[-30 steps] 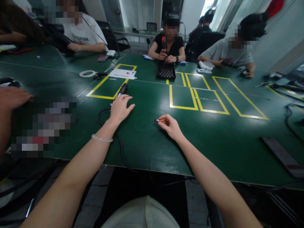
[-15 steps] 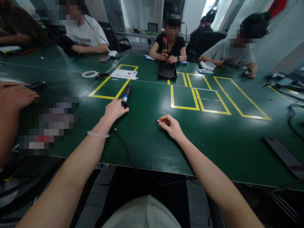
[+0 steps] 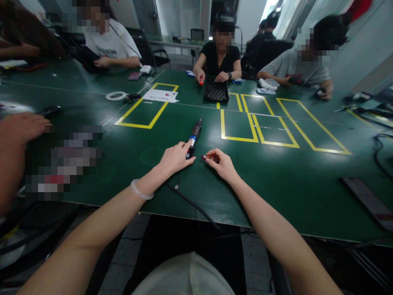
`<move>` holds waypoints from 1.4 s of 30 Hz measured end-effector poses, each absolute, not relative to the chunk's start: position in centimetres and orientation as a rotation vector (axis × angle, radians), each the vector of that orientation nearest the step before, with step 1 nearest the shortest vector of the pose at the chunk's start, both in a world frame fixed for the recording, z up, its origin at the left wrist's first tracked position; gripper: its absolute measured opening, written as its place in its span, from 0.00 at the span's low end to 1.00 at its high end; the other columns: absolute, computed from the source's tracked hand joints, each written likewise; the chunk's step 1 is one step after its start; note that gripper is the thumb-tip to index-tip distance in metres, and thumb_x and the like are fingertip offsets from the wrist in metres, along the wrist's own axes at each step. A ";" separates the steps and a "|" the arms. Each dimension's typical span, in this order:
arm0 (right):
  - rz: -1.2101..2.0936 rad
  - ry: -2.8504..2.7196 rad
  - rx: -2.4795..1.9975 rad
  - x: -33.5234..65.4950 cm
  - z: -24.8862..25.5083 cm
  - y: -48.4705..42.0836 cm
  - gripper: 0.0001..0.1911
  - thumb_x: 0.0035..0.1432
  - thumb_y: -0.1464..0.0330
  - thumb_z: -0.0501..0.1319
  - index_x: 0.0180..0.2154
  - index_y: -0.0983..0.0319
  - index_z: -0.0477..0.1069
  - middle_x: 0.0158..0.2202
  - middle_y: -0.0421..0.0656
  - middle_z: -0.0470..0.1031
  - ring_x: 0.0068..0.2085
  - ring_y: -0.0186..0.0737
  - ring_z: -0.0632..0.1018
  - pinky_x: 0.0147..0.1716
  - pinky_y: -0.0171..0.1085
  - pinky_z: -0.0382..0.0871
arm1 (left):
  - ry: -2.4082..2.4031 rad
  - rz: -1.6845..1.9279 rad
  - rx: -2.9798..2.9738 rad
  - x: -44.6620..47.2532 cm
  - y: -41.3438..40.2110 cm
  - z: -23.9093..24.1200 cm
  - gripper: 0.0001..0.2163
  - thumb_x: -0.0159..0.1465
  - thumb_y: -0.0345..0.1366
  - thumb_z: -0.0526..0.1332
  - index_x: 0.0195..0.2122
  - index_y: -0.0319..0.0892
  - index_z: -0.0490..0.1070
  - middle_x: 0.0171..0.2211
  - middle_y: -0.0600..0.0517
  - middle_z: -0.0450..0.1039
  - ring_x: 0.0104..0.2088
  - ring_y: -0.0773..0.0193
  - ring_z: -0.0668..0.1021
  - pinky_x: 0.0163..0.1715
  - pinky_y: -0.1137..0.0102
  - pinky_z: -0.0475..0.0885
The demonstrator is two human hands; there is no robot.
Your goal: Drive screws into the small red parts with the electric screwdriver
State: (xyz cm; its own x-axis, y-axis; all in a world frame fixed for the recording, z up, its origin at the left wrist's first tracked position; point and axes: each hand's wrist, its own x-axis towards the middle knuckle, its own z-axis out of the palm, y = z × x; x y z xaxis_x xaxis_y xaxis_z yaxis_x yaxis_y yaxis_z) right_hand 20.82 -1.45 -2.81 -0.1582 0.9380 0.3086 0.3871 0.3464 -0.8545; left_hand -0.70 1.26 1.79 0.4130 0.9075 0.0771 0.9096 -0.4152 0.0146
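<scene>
My left hand (image 3: 175, 158) grips the rear end of a black corded electric screwdriver (image 3: 194, 136) with a blue band. The tool lies low over the green table (image 3: 190, 180), tip pointing away from me. Its black cable (image 3: 190, 203) trails back over the table's near edge. My right hand (image 3: 221, 162) rests on the table just right of the tool. It pinches a small red and dark part (image 3: 205, 157) between thumb and fingers. The two hands are close together, almost touching.
Yellow tape rectangles (image 3: 256, 129) mark the table ahead. A black tray (image 3: 215, 92) sits before a person opposite. White tape roll (image 3: 116, 96) and a paper sheet (image 3: 161, 96) lie far left. Another person's hand (image 3: 21, 127) is at left. A dark flat strip (image 3: 367, 201) lies right.
My left hand took hold of the screwdriver at the left yellow rectangle and brought it right and nearer, next to my right hand. The right hand stayed put with the small part.
</scene>
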 end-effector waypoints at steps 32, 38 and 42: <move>0.662 -1.875 -1.150 20.7 -3.2 -1.8 0.08 0.62 0.67 0.60 0.43 0.60 0.74 0.37 0.43 0.76 0.37 0.38 0.76 0.37 0.37 0.69 | -1.701 -0.166 -2.672 2.0 -1.2 1.5 0.29 0.69 0.48 0.53 0.70 0.51 0.50 0.54 0.41 0.64 0.51 0.49 0.74 0.37 0.64 0.73; 0.647 -1.866 -1.178 21.4 -3.0 -1.7 0.06 0.63 0.67 0.59 0.39 0.60 0.74 0.36 0.43 0.76 0.37 0.38 0.76 0.36 0.37 0.68 | -1.811 -0.154 -2.570 -0.5 1.8 1.5 0.28 0.69 0.49 0.51 0.69 0.50 0.51 0.56 0.39 0.63 0.51 0.45 0.73 0.41 0.59 0.74; 0.640 -1.878 -1.183 21.4 -2.9 -1.7 0.06 0.63 0.67 0.59 0.38 0.60 0.74 0.35 0.43 0.75 0.36 0.38 0.75 0.35 0.37 0.68 | -1.975 -0.155 -2.472 -3.5 4.6 1.4 0.28 0.69 0.51 0.49 0.69 0.49 0.53 0.58 0.37 0.61 0.52 0.42 0.73 0.44 0.54 0.73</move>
